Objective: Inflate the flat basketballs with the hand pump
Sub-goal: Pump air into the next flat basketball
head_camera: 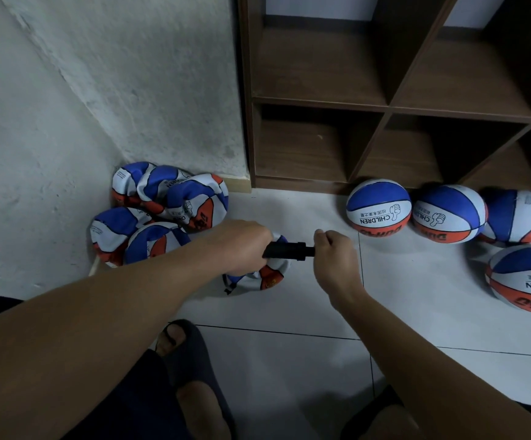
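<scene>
- A crumpled flat basketball [270, 274] lay on the tiled floor [289, 360] before us.
- Our left hand [238, 246] gripped the black hand pump [285, 250] over it.
- Our right hand [334, 254] clenched the pump's handle end.
- Flat balls [162, 211] were piled left; round balls [378, 211] sat by the wooden shelf [385, 106].

"CHILDREN" — upside down — on the inflated basketball [378, 209].

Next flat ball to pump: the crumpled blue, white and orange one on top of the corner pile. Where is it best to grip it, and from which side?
Probably pinch a raised fold of the crumpled top ball, coming from above and the right: walls close its back and left.
</scene>
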Demonstrator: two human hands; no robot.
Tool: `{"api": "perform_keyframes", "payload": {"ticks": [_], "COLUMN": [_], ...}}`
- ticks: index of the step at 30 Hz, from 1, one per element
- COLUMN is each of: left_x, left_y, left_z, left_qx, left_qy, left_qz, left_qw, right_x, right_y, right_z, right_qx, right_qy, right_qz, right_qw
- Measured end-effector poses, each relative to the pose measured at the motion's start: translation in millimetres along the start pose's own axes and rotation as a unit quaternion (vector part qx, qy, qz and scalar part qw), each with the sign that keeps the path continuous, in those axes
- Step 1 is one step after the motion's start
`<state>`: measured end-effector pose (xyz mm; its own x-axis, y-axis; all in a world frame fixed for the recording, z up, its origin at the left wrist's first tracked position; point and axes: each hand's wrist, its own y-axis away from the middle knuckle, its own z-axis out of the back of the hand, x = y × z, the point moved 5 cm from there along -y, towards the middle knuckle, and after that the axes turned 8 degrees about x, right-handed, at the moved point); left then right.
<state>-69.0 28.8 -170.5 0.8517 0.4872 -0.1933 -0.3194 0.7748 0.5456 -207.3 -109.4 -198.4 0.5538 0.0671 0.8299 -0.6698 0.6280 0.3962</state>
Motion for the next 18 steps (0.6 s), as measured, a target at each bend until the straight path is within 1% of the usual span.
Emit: {"api": "perform_keyframes", "payload": {"ticks": [5, 9, 12, 16, 18], "left_x": [-4, -3, 3, 36, 43], "left_y": [-1, -2, -3, -2, -3], "left_z": [-1, 2, 2, 7, 4], "left_qx": [-0.003, -0.028, -0.040, -0.064, -0.065], "left_qy": [0.008, 0.017, 0.025, 0.014, 0.010], "left_qz": [0.016, 0.014, 0.014, 0.057, 0.065], "left_qw": [1.000, 0.999, 0.999, 0.996, 0.996], "right_x": [8, 17, 16, 7, 1], "right_y": [1, 0, -7, -28, -33], "right_z": [-5, -1, 11, 62, 72], "right_qx": [0.003, 0.013, 0.027, -0.049, -0.050], "right_qy": [0.000, 0.022, 0.019, -0.044, -0.070], "right_qz": [0.005, 0.016, 0.002, -0.047, -0.066], "right_qw": [1.000, 1.000, 0.999, 0.997, 0.994]}}
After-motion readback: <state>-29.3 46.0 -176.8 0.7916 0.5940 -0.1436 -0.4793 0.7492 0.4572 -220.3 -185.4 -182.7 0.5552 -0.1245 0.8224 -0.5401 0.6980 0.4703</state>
